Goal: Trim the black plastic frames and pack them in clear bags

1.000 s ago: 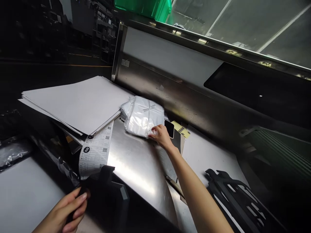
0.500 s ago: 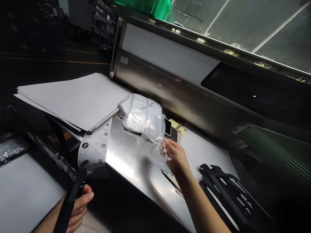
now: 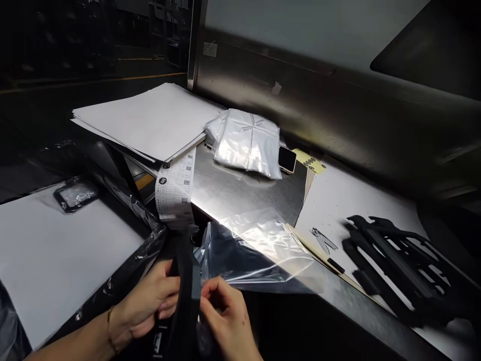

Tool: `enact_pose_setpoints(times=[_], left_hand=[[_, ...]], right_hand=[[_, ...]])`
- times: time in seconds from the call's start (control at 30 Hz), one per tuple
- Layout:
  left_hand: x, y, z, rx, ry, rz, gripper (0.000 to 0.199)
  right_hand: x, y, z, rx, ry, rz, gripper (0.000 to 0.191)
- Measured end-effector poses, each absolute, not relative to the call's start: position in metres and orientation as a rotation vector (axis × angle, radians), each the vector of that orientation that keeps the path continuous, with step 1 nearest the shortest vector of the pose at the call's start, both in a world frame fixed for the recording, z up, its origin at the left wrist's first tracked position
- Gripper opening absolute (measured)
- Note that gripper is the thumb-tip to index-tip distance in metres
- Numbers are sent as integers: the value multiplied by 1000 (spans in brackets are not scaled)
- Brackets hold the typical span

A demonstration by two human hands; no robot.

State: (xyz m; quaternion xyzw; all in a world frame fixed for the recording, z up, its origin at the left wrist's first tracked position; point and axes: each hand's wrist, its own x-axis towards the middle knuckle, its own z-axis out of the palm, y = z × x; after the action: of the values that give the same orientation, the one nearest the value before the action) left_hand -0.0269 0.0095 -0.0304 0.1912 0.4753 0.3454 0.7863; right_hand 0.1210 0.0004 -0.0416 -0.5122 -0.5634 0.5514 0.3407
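The black part (image 3: 186,296) is in your left hand (image 3: 156,298), its fingers curled closed around it, nearer you than the tied bundle (image 3: 250,143) and to its left. Your right hand (image 3: 229,316) has thumb and forefinger pinched on the left end of the clear bag (image 3: 259,250), right beside the part (how much film they grasp, you can't tell). The part's long axis runs nearly straight away from you, its far end pointing towards the label strip (image 3: 175,193), left of the bundle; the near end is too dark to make out. The bag lies on your side of the bundle, over the table (image 3: 233,185) edge. The phone (image 3: 287,159) sits just right of the bundle.
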Motion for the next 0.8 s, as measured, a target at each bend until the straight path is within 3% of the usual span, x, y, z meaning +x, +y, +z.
enact_pose_setpoints(times=[0.37, 0.57, 0.8], left_hand=[[-19, 0, -49, 552, 1060, 561, 19], [-30, 17, -73, 644, 1250, 599, 30], [-44, 30, -86, 772, 1229, 524, 31]], right_hand=[[120, -22, -71, -1194, -1098, 1617, 25], [161, -25, -90, -1112, -624, 1681, 34], [197, -19, -114, -1102, -526, 1781, 16]])
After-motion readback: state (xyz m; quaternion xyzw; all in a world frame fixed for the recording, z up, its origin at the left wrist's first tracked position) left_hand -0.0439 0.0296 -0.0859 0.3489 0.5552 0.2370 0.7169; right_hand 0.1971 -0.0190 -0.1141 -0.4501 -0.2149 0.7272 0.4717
